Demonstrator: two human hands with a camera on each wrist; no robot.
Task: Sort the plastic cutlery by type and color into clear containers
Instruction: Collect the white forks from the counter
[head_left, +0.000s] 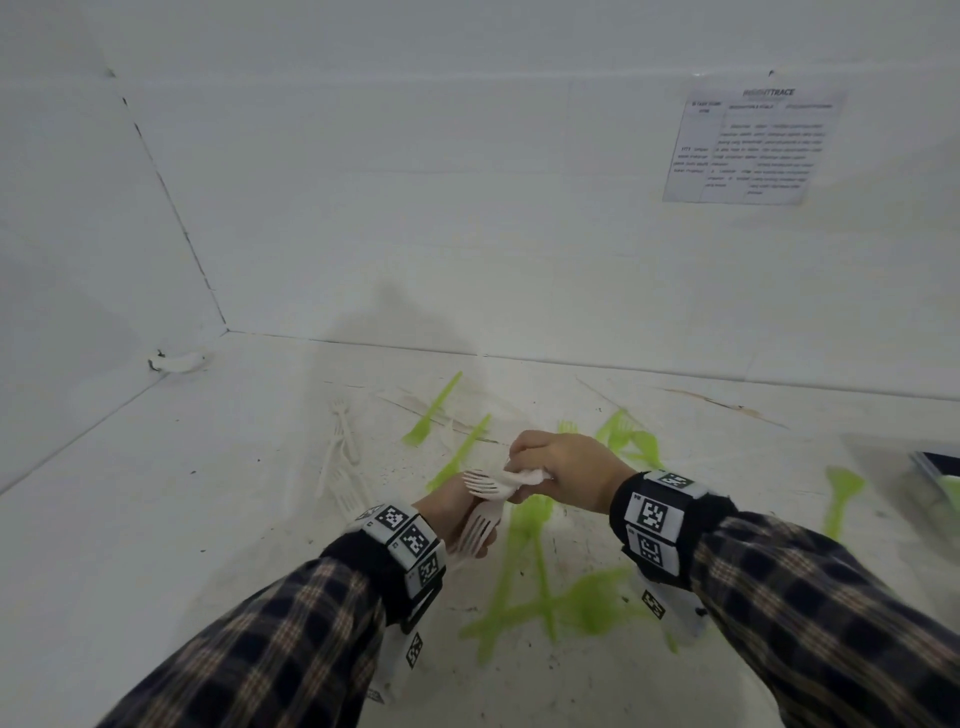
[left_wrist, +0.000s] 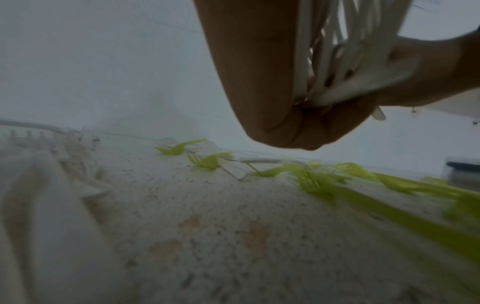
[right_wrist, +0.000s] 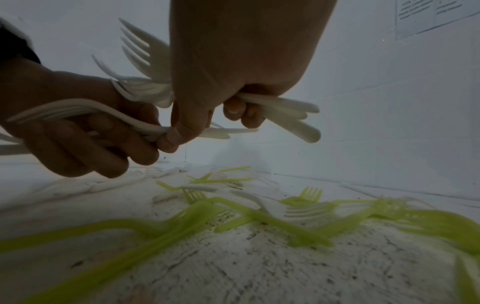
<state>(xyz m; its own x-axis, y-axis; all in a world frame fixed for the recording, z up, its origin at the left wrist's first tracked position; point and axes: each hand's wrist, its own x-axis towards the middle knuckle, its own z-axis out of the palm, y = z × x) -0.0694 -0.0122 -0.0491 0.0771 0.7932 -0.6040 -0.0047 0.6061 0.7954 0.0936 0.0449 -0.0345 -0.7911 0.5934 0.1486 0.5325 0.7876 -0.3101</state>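
Note:
Both hands meet above the white table (head_left: 208, 519). My left hand (head_left: 457, 519) grips a bundle of white forks (head_left: 480, 527), tines toward me. My right hand (head_left: 561, 473) grips several more white forks (head_left: 493, 483), tines pointing left; their handles (right_wrist: 293, 115) stick out past its curled fingers (right_wrist: 236, 109). In the right wrist view my thumb pinches one of the left hand's forks (right_wrist: 103, 111). In the left wrist view the white forks (left_wrist: 345, 51) fan out of my left hand (left_wrist: 259, 72). Green forks (head_left: 540, 551) lie scattered below the hands.
More white forks (head_left: 340, 457) lie at the left on the table, green knives (head_left: 436, 410) behind the hands. A clear container (head_left: 935, 478) holding green pieces stands at the right edge. White walls close the back and left; a paper sheet (head_left: 748, 145) hangs on the back wall.

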